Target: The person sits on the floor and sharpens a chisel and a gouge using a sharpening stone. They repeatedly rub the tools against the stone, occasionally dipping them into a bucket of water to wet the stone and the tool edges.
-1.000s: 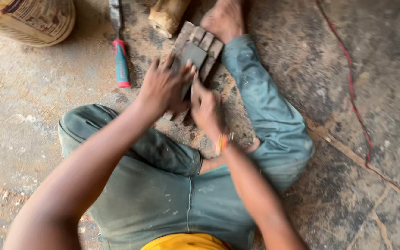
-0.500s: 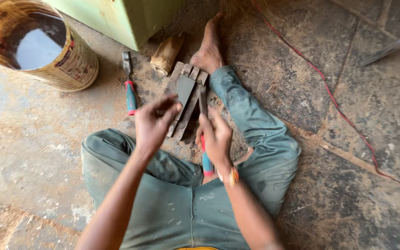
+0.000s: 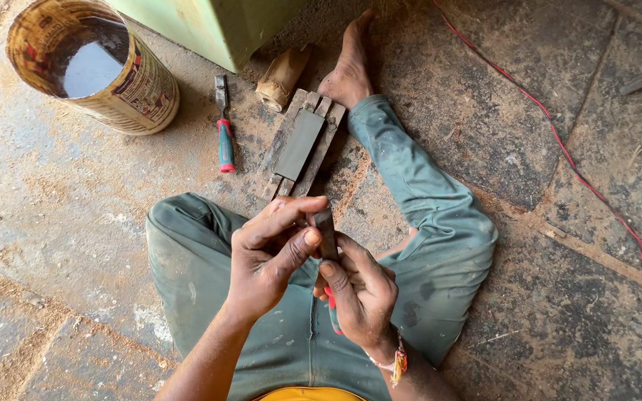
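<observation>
Above the lap, the right hand (image 3: 358,293) grips a chisel (image 3: 326,232), its handle mostly hidden, while left hand (image 3: 265,256) fingers pinch the blade.

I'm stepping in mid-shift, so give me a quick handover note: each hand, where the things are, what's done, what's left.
Right hand: grips a chisel by its red-and-teal handle, blade up.
Left hand: fingertips and thumb on the blade.
Sharpening stone: in its wooden holder on the floor ahead, untouched now.
Second chisel: on the floor left of the stone, beside the water bucket.
Done or left: cannot tell how sharp the blade is.
</observation>
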Demonstrator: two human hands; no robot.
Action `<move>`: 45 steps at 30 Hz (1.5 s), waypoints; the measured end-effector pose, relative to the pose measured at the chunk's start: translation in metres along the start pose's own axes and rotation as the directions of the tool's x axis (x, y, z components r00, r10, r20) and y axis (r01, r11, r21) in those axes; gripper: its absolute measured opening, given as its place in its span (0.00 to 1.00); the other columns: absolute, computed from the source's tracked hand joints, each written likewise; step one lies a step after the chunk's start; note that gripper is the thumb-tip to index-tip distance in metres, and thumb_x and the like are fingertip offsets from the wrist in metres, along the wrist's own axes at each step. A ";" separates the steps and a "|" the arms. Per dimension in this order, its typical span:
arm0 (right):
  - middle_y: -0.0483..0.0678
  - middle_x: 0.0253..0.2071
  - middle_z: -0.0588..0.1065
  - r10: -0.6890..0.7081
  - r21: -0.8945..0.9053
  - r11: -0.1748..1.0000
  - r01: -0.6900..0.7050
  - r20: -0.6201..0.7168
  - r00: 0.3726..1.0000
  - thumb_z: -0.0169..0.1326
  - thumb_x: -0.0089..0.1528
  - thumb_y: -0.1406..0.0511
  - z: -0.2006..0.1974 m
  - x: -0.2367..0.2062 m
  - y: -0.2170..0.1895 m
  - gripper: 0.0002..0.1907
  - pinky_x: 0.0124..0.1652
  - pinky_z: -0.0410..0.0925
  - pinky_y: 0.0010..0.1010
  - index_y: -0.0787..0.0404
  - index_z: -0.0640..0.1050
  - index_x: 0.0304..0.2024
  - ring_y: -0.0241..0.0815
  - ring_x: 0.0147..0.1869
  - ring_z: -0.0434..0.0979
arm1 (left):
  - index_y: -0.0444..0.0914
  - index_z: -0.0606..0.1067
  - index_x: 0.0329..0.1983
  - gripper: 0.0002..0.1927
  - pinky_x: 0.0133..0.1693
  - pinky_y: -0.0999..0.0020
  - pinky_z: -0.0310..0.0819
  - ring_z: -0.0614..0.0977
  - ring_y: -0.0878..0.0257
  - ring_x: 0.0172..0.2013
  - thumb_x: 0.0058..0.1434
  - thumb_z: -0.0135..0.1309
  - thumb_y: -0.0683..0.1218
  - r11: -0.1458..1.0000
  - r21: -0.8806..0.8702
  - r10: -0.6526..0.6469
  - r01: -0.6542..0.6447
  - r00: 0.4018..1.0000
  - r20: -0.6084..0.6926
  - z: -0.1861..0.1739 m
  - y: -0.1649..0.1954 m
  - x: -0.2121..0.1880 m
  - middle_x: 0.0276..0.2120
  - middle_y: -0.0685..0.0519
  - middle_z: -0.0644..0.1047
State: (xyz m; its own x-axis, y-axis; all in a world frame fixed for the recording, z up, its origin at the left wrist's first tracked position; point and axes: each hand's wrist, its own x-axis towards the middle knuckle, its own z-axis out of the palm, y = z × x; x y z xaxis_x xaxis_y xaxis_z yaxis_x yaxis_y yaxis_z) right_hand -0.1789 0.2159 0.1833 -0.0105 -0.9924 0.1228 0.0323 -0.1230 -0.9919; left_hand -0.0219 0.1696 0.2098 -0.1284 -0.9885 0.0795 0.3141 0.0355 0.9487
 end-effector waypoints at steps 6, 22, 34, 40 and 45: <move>0.49 0.36 0.82 -0.022 -0.024 0.999 0.022 0.016 1.000 0.55 0.69 0.70 -0.004 -0.003 -0.002 0.20 0.26 0.70 0.22 0.72 0.72 0.62 0.31 0.28 0.78 | 0.32 0.79 0.57 0.16 0.42 0.77 0.72 0.76 0.71 0.41 0.66 0.61 0.39 1.000 -0.023 0.019 -0.020 0.999 -0.034 0.005 0.003 -0.002 0.43 0.54 0.76; 0.50 0.34 0.81 -0.031 -0.009 0.999 0.031 0.025 0.999 0.55 0.69 0.70 -0.004 -0.006 0.005 0.20 0.27 0.71 0.23 0.72 0.71 0.63 0.31 0.28 0.77 | 0.33 0.79 0.58 0.18 0.42 0.77 0.70 0.75 0.71 0.40 0.65 0.61 0.39 0.999 -0.047 -0.020 0.019 1.000 -0.013 0.001 0.002 -0.001 0.42 0.55 0.75; 0.48 0.32 0.81 -0.032 -0.040 0.999 0.033 0.032 0.999 0.55 0.69 0.70 -0.004 -0.001 0.003 0.20 0.27 0.70 0.22 0.71 0.72 0.62 0.30 0.28 0.77 | 0.35 0.79 0.57 0.18 0.44 0.78 0.70 0.75 0.72 0.42 0.64 0.63 0.39 1.000 -0.024 -0.007 0.006 0.999 -0.041 0.002 -0.002 0.001 0.43 0.55 0.76; 0.47 0.30 0.80 -0.021 -0.065 0.998 0.022 0.028 0.999 0.55 0.69 0.69 -0.006 -0.001 0.002 0.19 0.26 0.69 0.21 0.71 0.73 0.62 0.28 0.26 0.76 | 0.33 0.81 0.55 0.16 0.43 0.77 0.69 0.75 0.71 0.42 0.64 0.65 0.37 0.998 0.032 0.060 -0.058 0.996 -0.060 0.002 -0.004 0.001 0.44 0.54 0.77; 0.46 0.29 0.80 -0.001 -0.062 0.998 0.002 0.026 1.000 0.55 0.69 0.69 -0.006 -0.001 0.002 0.19 0.26 0.69 0.21 0.71 0.73 0.61 0.28 0.26 0.75 | 0.34 0.80 0.57 0.18 0.44 0.77 0.70 0.75 0.71 0.42 0.63 0.63 0.38 1.000 0.013 0.005 -0.004 0.999 -0.047 0.001 -0.004 0.001 0.43 0.54 0.76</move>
State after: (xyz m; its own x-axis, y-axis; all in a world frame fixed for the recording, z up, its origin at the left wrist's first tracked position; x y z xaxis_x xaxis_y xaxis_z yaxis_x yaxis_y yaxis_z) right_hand -0.1847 0.2164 0.1805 0.0153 -0.9921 0.1244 -0.0300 -0.1248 -0.9917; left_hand -0.0247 0.1683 0.2062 -0.0822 -0.9942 0.0698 0.3021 0.0419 0.9524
